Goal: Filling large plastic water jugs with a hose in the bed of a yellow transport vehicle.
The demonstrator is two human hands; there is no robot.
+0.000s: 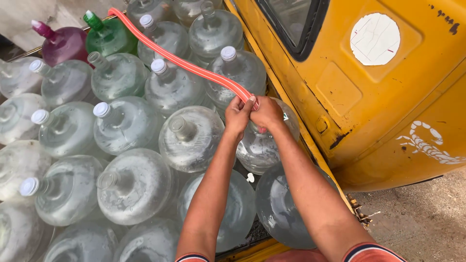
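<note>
Both hands gripping the flat orange hose (184, 63) end: left hand (238, 118) and right hand (267, 114) pinching it closed-fisted over the open clear jug (262, 145) neck, keeping the outlet aimed down. Hose is running across capped jugs (170, 87) beside the yellow vehicle (388, 97).

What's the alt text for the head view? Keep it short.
Two bare hands, left hand and right hand, grip the end of a flat red-orange hose over the neck of a clear water jug. Dozens of similar jugs, some white-capped, fill a cargo bed beside a yellow vehicle.
</note>
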